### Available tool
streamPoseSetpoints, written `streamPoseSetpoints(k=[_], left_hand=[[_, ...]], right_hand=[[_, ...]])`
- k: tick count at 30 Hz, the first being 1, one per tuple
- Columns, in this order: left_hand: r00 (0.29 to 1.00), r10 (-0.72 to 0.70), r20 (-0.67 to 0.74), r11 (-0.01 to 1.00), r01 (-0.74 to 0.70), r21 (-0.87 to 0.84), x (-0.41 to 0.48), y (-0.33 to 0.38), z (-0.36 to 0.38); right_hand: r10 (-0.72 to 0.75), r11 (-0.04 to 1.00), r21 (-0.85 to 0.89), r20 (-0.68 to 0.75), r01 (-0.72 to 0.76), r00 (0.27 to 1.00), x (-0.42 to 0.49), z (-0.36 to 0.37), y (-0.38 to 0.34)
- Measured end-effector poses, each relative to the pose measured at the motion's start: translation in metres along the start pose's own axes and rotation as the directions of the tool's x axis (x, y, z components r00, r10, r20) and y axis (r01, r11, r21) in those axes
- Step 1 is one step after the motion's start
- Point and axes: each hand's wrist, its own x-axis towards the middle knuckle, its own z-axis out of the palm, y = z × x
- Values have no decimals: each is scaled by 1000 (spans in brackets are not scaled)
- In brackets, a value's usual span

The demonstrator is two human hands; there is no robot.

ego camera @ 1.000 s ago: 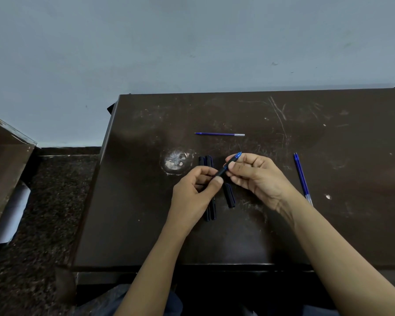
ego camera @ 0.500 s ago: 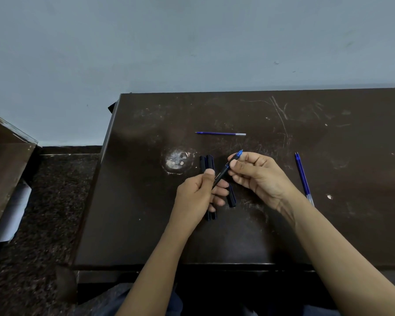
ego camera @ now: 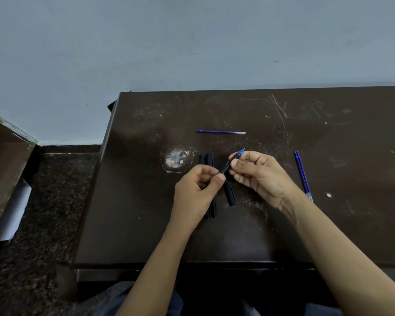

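We see a dark, scratched tabletop (ego camera: pixel 135 224) filling most of the view, w/ a pale worn patch (ego camera: pixel 177 159) left of centre.

Both forearms come in from the near edge and the hands meet approx. mid-table, a bit toward the far edge. The right hand (ego camera: pixel 258 176) has fingers curled, thumb and fingertips pinching the upper part of a pen (ego camera: pixel 228 165). The left hand (ego camera: pixel 195 195) is curled too, thumb and forefinger pinching the pen's lower, dark end. So the pen sits between the two hands, held above the surface, slanting up and right; its blue tip pokes out past the right-hand fingers toward the far edge.

Under the left hand lies a pair of black barrels (ego camera: pixel 209 158), side by side, pointing far-to-near, partly hidden by the hand. Just right of them, below the gap between the hands, is a shorter black piece (ego camera: pixel 229 193).

Toward the right edge, two blue refills (ego camera: pixel 302 174) lie together, beside the right wrist. One more blue refill (ego camera: pixel 219 132) lies crosswise nearer the far edge, apart from the hands.
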Motion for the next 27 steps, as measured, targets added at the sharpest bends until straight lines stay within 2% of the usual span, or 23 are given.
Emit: streamPoseSetpoints(k=[3, 7, 10, 13, 16, 19, 23, 27], left_hand=[[997, 45, -71, 998, -42, 44, 0, -3, 2], [997, -70, 20, 994, 71, -84, -1, 0, 4], [998, 7, 55, 1000, -6, -5, -2, -1, 4], [997, 73, -2, 996, -73, 45, 0, -5, 2], [999, 35, -18, 998, -34, 46, -1, -2, 2], [998, -48, 39, 999, 48, -15, -2, -2, 4], [999, 20, 36, 999, -22, 41, -2, -1, 2], [1000, 12, 16, 998, -13, 66, -1, -1, 1]], right_hand=[[2, 1000, 16, -5, -2, 1000, 0, -1, -1], [-8, 1000, 10, 3, 8, 1000, 1, -3, 1], [-7, 1000, 1, 14, 7, 1000, 0, -3, 1], [-3, 1000, -4, 21, 3, 1000, 0, -3, 1], [-1, 1000, -5, 18, 1, 1000, 1, -3, 2], [-8, 1000, -4, 16, 8, 1000, 2, -3, 3], [-15, 1000, -6, 17, 16, 1000, 2, -3, 4], [-14, 1000, -3, 17, 14, 1000, 3, -2, 5]])
